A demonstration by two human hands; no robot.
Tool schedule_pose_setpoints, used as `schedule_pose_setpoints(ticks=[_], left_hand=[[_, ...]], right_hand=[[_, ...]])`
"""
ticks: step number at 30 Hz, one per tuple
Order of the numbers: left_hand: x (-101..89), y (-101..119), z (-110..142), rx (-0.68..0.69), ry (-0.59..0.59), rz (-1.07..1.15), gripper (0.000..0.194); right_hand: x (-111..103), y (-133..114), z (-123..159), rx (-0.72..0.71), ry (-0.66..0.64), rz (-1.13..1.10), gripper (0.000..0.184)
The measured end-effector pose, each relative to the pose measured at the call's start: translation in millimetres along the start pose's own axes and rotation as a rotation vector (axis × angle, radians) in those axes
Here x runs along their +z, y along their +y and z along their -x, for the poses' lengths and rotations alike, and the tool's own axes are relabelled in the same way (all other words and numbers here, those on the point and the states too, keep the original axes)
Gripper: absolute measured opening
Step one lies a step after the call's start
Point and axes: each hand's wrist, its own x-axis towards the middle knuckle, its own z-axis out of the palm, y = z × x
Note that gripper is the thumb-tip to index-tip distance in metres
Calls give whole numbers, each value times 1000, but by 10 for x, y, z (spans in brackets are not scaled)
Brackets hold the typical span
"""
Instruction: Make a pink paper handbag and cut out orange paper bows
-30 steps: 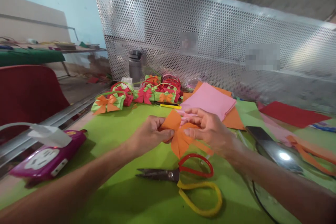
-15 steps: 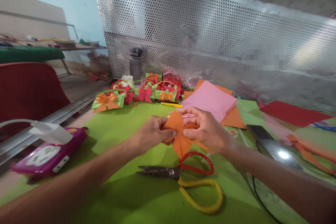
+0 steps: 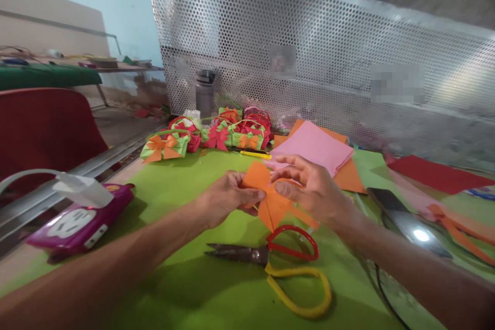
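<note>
An orange paper bow [image 3: 266, 197] hangs a little above the green table cover [image 3: 185, 278]. My left hand [image 3: 224, 200] pinches its middle from the left. My right hand [image 3: 311, 191] touches the bow from the right with thumb and fingers bent round it. Just below the bow lie scissors [image 3: 278, 263] with one red and one yellow handle loop, blades pointing left.
Several green, red and orange paper baskets [image 3: 216, 136] stand at the back, before a perforated metal screen [image 3: 309, 51]. Pink and orange sheets [image 3: 315, 147], a yellow cutter [image 3: 255, 154], a phone [image 3: 406, 219], red paper [image 3: 436, 175]. A purple device [image 3: 81, 216] and red chair [image 3: 42, 129] sit left.
My right hand's fingers have loosened and spread a little over the bow. The bow's lower folds have shifted slightly to the right. The view has drifted a bit leftward.
</note>
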Motion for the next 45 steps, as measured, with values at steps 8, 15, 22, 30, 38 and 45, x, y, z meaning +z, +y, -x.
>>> schedule_pose_setpoints(ticks=[8, 15, 22, 30, 38, 45], left_hand=[[-21, -28, -20, -6, 16, 128, 24], [-10, -39, -10, -16, -38, 185, 18], [-30, -72, -16, -37, -66, 229, 20], [31, -85, 16, -29, -94, 279, 21], [32, -108, 17, -29, -120, 322, 15], [65, -95, 27, -45, -78, 289, 18]], right_hand=[[-112, 81, 207, 142, -167, -147, 39], [-86, 132, 176, 164, -152, -152, 31], [-81, 236, 179, 115, -198, -239, 28], [-16, 207, 121, 126, -183, -307, 31], [-1, 219, 69, 84, -171, -251, 28], [57, 151, 60, 54, -150, -308, 20]])
